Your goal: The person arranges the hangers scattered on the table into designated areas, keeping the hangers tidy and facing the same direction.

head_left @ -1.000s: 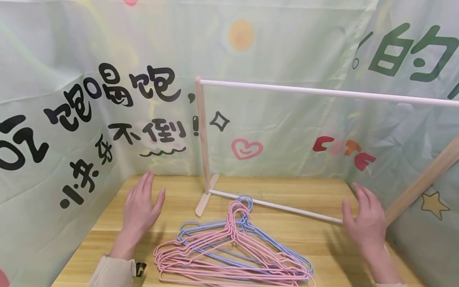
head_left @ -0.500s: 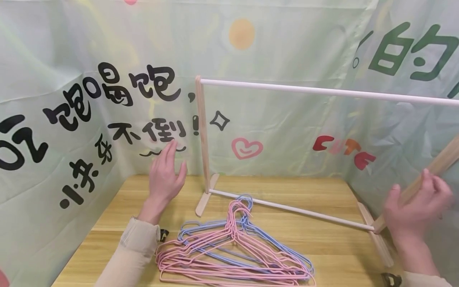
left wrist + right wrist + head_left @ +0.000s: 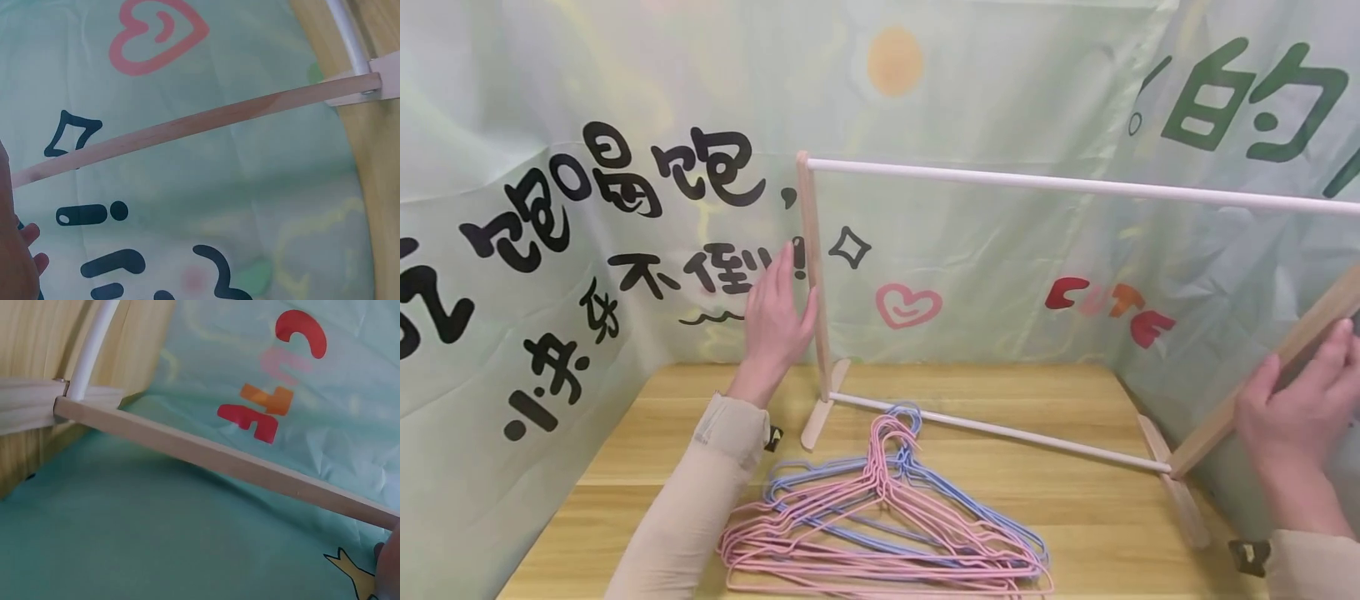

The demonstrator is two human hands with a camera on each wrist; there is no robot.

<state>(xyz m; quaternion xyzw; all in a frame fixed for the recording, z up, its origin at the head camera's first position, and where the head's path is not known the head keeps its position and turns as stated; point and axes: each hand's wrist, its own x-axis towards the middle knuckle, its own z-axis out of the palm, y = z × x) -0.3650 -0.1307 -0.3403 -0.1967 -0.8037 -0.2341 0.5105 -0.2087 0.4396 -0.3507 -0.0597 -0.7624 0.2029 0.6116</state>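
Observation:
A wooden garment rack with white rods stands on the table; its upper rod runs across the head view. My left hand is raised beside the left post, fingers straight and thumb near the wood. Whether it touches the post I cannot tell. My right hand is at the right post, thumb and fingers spread apart, partly covering it. In the right wrist view the right hand shows only at the edge, by the post. Pink and blue clothes hangers lie in a stack in front.
The rack's lower white rod runs close behind the hanger hooks. Its flat wooden feet rest on the wooden table. Printed cloth hangs behind and at both sides.
My left hand has moved right and up, up to the left post. My right hand has moved right, out to the right post. The hangers have not moved; the view has shifted slightly.

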